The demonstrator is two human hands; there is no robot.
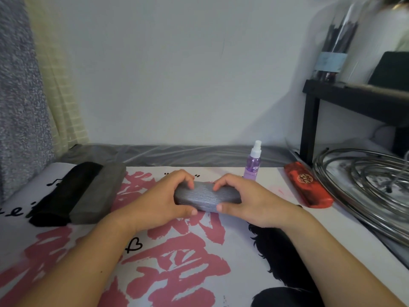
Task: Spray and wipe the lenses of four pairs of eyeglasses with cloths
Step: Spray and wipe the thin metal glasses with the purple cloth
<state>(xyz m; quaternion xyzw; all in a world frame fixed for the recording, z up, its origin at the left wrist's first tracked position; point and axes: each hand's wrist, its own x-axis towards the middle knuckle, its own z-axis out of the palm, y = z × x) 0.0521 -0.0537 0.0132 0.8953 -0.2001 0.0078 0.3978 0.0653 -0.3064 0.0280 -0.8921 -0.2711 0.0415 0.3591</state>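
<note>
A grey textured glasses case [207, 196] lies closed on the printed mat in the middle. My left hand [163, 200] grips its left end, fingers curled over the top and thumb on the front edge. My right hand [247, 202] grips its right end the same way. A small purple spray bottle [253, 162] with a white nozzle stands upright just behind the case. A black case [66, 193] and a grey case [99, 193] lie side by side at the left. A red case [308, 185] lies at the right. No glasses or cloths are visible.
The mat [177, 262] carries pink and black print. A coil of metal tubing [365, 187] lies at the right edge. A black shelf frame [309, 120] stands behind it. The wall is close behind the table. Curtains [22, 85] hang at the left.
</note>
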